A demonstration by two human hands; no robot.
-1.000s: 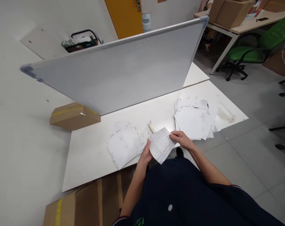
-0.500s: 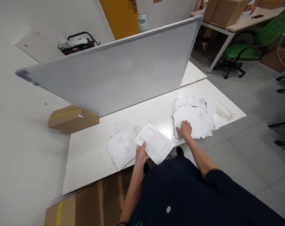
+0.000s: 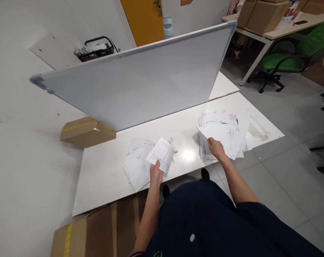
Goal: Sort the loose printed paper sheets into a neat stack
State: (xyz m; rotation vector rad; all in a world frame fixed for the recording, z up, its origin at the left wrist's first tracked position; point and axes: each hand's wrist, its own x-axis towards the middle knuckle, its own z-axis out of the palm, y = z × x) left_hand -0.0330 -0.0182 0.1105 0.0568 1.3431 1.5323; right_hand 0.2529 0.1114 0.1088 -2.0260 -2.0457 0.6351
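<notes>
A printed sheet (image 3: 162, 152) with boxed grids is pinched in my left hand (image 3: 156, 172), over the right edge of the left paper pile (image 3: 137, 167). My right hand (image 3: 215, 147) grips the lifted left edge of a white sheet (image 3: 218, 135) on top of the right paper pile (image 3: 233, 119). Between the two piles, near the printed sheet, a small cream-coloured object (image 3: 173, 145) lies on the white table (image 3: 97, 178).
A large whiteboard (image 3: 140, 78) stands along the table's back. One cardboard box (image 3: 89, 132) sits at the back left, another (image 3: 97, 232) below the front edge. A green chair (image 3: 282, 63) and a desk (image 3: 279, 32) are at the upper right.
My right hand now lifts the left edge of the top sheet, which lay flat before. My left hand has shifted left with the printed sheet, and the small cream-coloured object has come into view.
</notes>
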